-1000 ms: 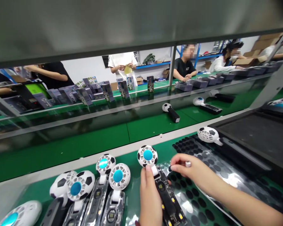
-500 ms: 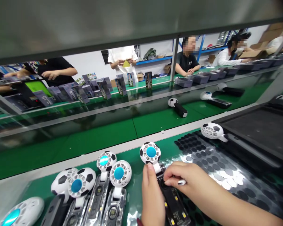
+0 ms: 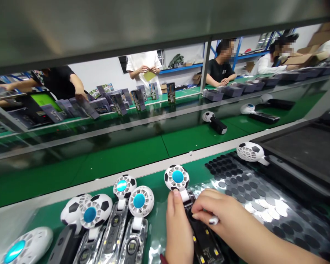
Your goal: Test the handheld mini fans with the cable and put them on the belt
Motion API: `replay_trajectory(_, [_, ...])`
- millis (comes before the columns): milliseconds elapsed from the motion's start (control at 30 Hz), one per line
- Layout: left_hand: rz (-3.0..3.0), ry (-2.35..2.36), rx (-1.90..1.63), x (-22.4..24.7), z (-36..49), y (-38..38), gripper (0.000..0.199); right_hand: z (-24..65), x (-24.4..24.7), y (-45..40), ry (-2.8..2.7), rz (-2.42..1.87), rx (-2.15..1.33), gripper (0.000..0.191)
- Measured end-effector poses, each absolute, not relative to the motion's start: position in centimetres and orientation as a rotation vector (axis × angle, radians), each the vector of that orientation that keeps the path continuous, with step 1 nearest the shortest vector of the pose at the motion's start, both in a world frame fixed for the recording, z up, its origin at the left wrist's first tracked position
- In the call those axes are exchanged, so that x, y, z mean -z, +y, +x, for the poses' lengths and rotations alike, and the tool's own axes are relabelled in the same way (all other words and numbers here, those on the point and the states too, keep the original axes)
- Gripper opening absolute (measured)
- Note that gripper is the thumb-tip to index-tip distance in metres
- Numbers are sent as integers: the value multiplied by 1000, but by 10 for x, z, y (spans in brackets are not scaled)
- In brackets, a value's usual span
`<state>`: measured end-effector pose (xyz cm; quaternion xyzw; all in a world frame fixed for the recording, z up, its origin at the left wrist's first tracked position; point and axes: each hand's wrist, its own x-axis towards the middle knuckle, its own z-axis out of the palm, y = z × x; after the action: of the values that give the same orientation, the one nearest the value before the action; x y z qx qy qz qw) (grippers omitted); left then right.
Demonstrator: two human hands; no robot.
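Nearest my left edge, a white fan head with a blue disc lies on the green table. Right of it, close together, come four football-headed fans, at least three of them with clear-cased handles.

Next is my left hand, closed along the left side of a football-patterned handheld fan, thumb up by its white neck. That fan slants across the near middle of the table, head far, its handle showing a black circuit board with yellow LEDs. My right hand meets the upper handle, thumb and forefinger pinched together; I cannot tell whether anything is between the tips. A small whitish piece also shows at its curled fingers.

I judge the fan light and stiff, its plastic rather slick, the bare board and thin head grille fragile. The best hold is by the handle's side edges.

Farther right lie a clear sheet of dark round discs and another football fan beside a black tray.
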<state>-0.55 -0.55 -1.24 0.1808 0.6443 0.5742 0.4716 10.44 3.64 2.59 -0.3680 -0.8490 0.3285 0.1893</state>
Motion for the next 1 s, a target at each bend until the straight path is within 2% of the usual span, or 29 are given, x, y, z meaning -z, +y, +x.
replay_trajectory(167, [422,1607,-1399,21,-7,-4,58,116,-14,31,-2440,-747,-654,24])
replay_trajectory(300, [375,1627,-1351,21,-9,-7,62,128,-8,23,-2569,-653,-300,51])
replay_trajectory(400, [427,1573,-1343,17,-9,-8,57,130,-9,20,-2603,-671,-142,55])
replay_trajectory(467, [476,1473,-1352,16,-8,-7,54,131,-14,22,-2575,-730,-266,45])
replay_trajectory(567, [487,1311,-1391,17,-6,-4,62,140,-25,29,-2313,-1089,-804,24])
replay_trajectory(667, [494,1211,-1405,13,-3,-5,71,157,-34,36,-1870,-1482,-1318,24])
replay_trajectory(800, [476,1005,-1312,-7,0,-14,69,174,-41,31,-1642,-1378,-1749,35])
replay_trajectory(900, [431,921,-1226,-20,3,-19,63,177,-46,21,-1611,-1306,-1878,39])
replay_trajectory(1000, [405,854,-1229,-20,4,-17,58,176,-50,11,-1665,-1260,-1772,41])
